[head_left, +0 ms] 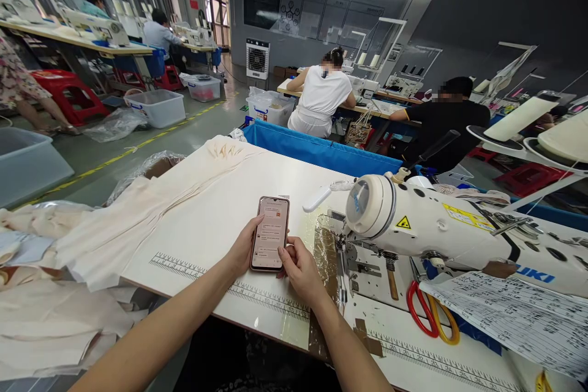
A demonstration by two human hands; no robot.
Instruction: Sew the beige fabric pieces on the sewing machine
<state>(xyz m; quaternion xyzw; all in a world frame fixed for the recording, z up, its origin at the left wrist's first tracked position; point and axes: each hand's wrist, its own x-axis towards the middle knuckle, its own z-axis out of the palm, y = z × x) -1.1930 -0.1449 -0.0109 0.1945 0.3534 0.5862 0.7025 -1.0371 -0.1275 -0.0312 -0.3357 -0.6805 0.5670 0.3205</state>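
A smartphone [270, 234] is held upright above the white sewing table [215, 196], its lit screen showing a list of messages. My left hand [243, 245] is closed around the phone's left side, with the thumb at the screen's edge. At the lower right edge, my right hand [301, 269] has its fingers curled against the phone and its thumb over the screen. Just right of my hands stands a white sewing machine [427, 223], its needle area partly hidden by the machine head. Pale cream fabric pieces [151, 205] lie stacked on the table's left side.
Red-handled scissors [420, 312] and a yellow-handled pair [443, 318] lie by a written paper sheet [519, 312] at right. A blue cloth bin [316, 147] runs along the table's far edge. Several people sit at other machines beyond. Thread cones [521, 116] stand at right.
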